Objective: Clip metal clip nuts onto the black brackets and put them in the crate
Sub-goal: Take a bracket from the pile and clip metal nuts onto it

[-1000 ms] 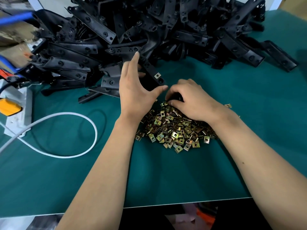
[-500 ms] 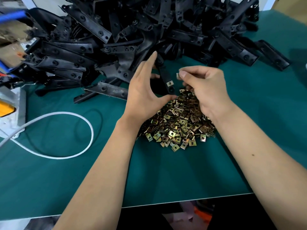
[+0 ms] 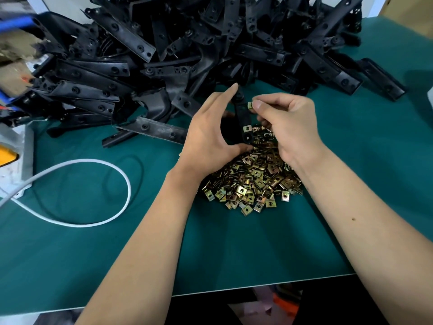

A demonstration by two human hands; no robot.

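My left hand (image 3: 208, 134) holds a black bracket (image 3: 241, 116) nearly upright over the table, index finger at its top end and thumb at its lower end. One brass-coloured clip nut (image 3: 246, 129) sits clipped near the bracket's lower end. My right hand (image 3: 288, 123) pinches a single clip nut (image 3: 250, 105) between thumb and forefinger, right beside the bracket's upper part. Below both hands lies a heap of loose clip nuts (image 3: 253, 184). No crate is in view.
A big pile of black brackets (image 3: 187, 55) fills the back of the green table (image 3: 93, 254). A white cable (image 3: 93, 184) loops at the left, by a white block with a yellow part (image 3: 9, 158). The table's front edge runs along the bottom.
My right hand left the nut heap, lifted with one clip nut and brought it up beside the bracket. My left hand turned the bracket more upright and raised it a little.
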